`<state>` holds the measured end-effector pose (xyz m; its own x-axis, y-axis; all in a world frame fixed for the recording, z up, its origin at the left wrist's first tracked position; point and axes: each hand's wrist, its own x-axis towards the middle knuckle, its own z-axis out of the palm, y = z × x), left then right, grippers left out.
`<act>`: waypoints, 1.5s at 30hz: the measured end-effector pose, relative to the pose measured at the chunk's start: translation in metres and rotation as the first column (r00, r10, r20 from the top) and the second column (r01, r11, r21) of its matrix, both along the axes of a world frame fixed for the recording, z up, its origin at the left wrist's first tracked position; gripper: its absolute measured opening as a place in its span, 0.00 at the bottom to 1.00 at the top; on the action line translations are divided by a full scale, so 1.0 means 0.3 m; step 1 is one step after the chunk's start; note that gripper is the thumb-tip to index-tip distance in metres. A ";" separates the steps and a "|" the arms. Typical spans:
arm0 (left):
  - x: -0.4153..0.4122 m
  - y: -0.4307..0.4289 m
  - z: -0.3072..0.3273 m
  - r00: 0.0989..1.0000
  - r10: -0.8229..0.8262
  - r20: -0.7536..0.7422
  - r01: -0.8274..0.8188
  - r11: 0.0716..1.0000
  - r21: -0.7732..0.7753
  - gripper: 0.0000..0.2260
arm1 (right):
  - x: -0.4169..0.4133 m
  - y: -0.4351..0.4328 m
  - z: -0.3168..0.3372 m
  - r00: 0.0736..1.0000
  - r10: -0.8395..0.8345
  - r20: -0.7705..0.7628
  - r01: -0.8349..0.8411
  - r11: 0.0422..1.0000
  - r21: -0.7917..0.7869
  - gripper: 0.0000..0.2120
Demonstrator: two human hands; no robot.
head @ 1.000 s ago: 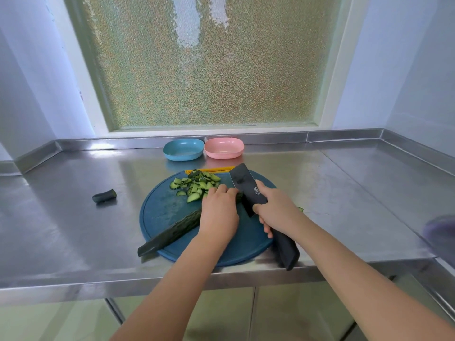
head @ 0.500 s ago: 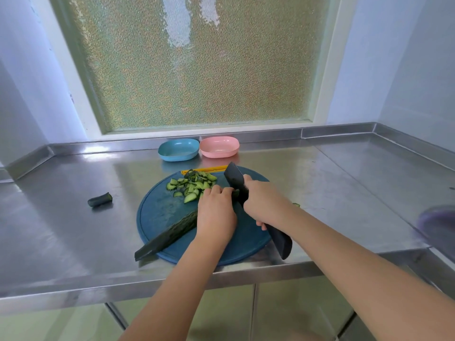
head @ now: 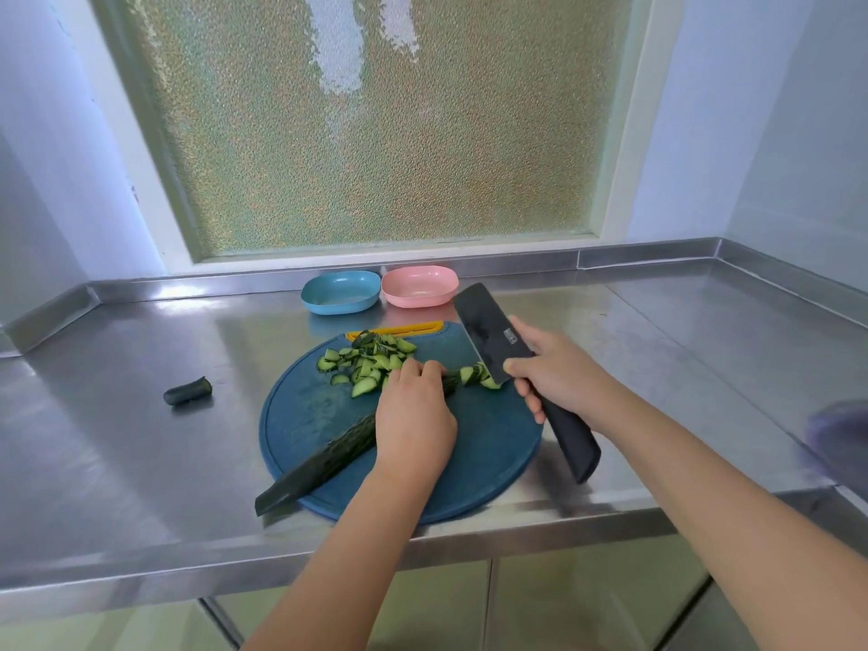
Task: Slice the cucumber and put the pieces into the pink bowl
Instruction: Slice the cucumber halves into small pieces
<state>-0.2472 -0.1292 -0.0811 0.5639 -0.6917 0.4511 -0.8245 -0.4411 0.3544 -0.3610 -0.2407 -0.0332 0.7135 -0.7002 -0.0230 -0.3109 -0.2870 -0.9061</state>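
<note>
Mid-slicing stage here, nowhere near bowl-filling yet. Pinning the cucumber down on the round blue cutting board with the left hand, fingers curled over the cut end and pressed onto it. Gripping the black knife in the right hand, fingers wrapped tight round the handle, forefinger and thumb up on the blade near its heel, blade tilted with its lower corner down among a few fresh slices just off the cut end. Best guess at the next move: shuffle the left fingers down the cucumber a touch, set the blade in beside the knuckles, take the next cut, keeping fingertips tucked under. Loads of cucumber left to go, with the uncut tail poking out over the near-left edge of the board. Only after that, scooping the lot into the pink bowl, parked at the back of the tabletop just beyond the board, right beside the blue bowl on its left; can't spot anything inside it from this angle. Head count: one cucumber, one knife, one board, two bowls (one pink, one blue), one cut-off stub lying alone on the tabletop well left of the board, one main heap of slices too jumbled to count, plus maybe three or four loose by the blade.
</note>
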 end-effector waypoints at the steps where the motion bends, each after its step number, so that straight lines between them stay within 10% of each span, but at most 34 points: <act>1: 0.000 0.001 0.001 1.000 0.009 -0.002 -0.009 1.000 0.001 0.16 | -0.002 -0.012 0.013 1.000 0.002 0.003 -0.002 1.000 -0.005 0.31; 45: 0.018 -0.010 0.002 0.994 -0.070 0.079 0.060 0.989 0.132 0.22 | 0.081 0.062 -0.053 0.950 0.075 -0.302 -0.128 0.979 -0.160 0.38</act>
<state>-0.2418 -0.1321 -0.0804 0.4801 -0.7813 0.3989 -0.8772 -0.4232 0.2267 -0.3369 -0.2220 -0.0490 0.7614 -0.6361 -0.1253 -0.5158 -0.4772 -0.7115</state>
